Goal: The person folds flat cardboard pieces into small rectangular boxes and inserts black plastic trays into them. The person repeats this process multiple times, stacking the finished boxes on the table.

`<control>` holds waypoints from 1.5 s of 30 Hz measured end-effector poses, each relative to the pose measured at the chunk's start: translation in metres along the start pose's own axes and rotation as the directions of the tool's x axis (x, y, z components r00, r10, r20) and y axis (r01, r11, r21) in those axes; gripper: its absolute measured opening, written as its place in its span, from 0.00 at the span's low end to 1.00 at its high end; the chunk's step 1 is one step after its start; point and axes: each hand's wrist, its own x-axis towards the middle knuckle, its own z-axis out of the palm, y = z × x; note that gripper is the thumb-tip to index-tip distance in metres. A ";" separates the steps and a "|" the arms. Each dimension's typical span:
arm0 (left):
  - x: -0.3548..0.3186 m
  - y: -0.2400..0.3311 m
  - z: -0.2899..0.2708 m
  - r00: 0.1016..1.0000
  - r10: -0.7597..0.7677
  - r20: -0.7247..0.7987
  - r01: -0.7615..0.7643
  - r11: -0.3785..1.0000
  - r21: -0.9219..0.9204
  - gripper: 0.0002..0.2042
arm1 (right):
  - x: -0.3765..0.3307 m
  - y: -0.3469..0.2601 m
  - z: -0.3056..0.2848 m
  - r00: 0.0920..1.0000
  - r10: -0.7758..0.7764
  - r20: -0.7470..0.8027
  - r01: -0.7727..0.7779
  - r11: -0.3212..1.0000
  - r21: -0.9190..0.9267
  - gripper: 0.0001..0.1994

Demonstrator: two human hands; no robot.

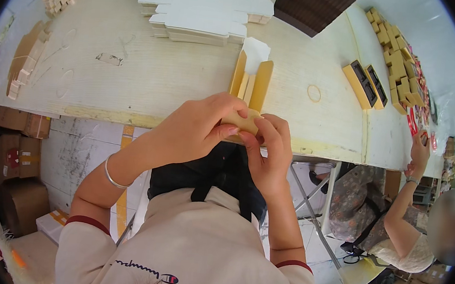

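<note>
Centrally, at the table's (151, 82) near edge, lies a partly folded yellow carton (249, 89), its near end pinched between curled fingers of the left hand (193, 125) and right hand (270, 146). At three o'clock, two yellow boxes (357, 90) hold black inserts (364, 80); at eleven, white flat cartons (202, 9) are stacked (dark lettering (141, 268) marks the shirt (201, 243)).

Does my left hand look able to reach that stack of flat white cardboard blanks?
Probably, once free: your left hand holds the open golden cardboard box, but nothing visible blocks the stack.
</note>
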 end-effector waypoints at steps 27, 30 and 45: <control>0.017 -0.001 -0.026 0.938 0.116 0.327 -0.246 0.886 0.394 0.05 | 0.034 -0.008 -0.040 0.850 0.107 0.515 -0.038 0.989 -0.142 0.14; 0.026 -0.006 -0.044 0.863 0.049 0.503 -0.231 0.923 0.308 0.07 | 0.041 0.010 -0.057 0.919 0.030 0.393 0.137 0.912 -0.388 0.17; -0.007 0.001 -0.019 0.960 0.185 0.210 -0.274 0.781 0.561 0.17 | 0.030 -0.015 -0.066 0.948 -0.178 0.262 0.239 0.946 -0.221 0.23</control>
